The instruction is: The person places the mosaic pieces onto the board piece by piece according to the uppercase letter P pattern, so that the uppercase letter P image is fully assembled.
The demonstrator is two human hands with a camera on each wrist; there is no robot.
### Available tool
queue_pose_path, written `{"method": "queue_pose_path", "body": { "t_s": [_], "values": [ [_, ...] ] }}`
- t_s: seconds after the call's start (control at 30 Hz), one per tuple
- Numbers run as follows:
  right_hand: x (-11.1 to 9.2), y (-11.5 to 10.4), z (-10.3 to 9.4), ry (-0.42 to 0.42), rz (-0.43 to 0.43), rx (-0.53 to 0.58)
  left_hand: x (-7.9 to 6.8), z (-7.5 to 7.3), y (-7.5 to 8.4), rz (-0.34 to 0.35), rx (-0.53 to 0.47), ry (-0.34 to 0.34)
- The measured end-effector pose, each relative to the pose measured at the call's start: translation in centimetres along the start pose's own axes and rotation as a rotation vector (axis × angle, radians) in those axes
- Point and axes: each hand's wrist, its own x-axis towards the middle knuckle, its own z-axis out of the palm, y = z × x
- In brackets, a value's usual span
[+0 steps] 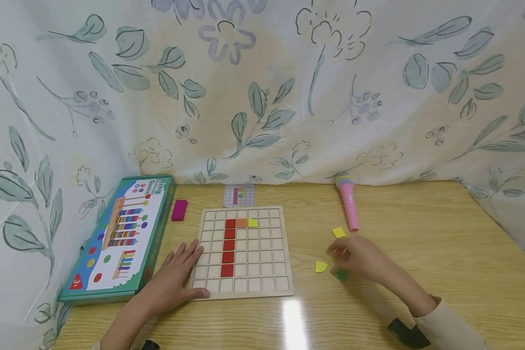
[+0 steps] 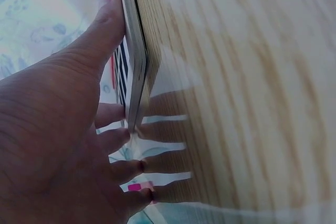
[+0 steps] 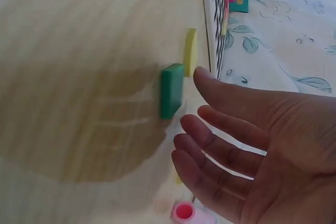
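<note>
A wooden grid board (image 1: 262, 289) lies on the table, with red square tiles (image 1: 229, 245) down one column. To the right of the top red tile are an orange tile (image 1: 242, 222) and a yellow quarter-round tile (image 1: 253, 223). My left hand (image 1: 170, 287) rests at the board's lower left corner, thumb (image 2: 105, 22) along its edge and fingers spread. My right hand (image 1: 358, 257) hovers beside a green tile (image 3: 171, 92), its fingers loosely bent and holding nothing. Close by lie a yellow quarter-round tile (image 1: 321, 266) and a yellow square tile (image 1: 339, 233).
A pink toy microphone (image 1: 349, 204) lies behind my right hand. Behind the board is a small pattern card (image 1: 239, 195). A magenta block (image 1: 179, 210) sits between the board and a ring game box (image 1: 113, 238) at left. A floral curtain (image 1: 262, 97) hangs along the back.
</note>
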Motion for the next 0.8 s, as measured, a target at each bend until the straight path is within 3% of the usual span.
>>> {"method": "queue_pose_path", "body": {
  "t_s": [0.23, 0.43, 0.6, 0.8],
  "values": [
    [-1.1, 0.5, 0.7, 0.005, 0.01, 0.034, -0.1, -0.1, 0.0, -0.008, -0.005, -0.005],
    [-1.0, 0.5, 0.8, 0.002, -0.06, 0.082, -0.1, -0.1, 0.0, 0.001, -0.016, 0.001],
    [-0.7, 0.2, 0.1, -0.059, -0.138, 0.119, 0.0, 0.0, 0.0, 0.009, -0.018, 0.0],
    [1.1, -2.0, -0.1, -0.112, -0.245, 0.168, -0.1, 0.0, 0.1, 0.003, -0.017, -0.003]
  ]
}}
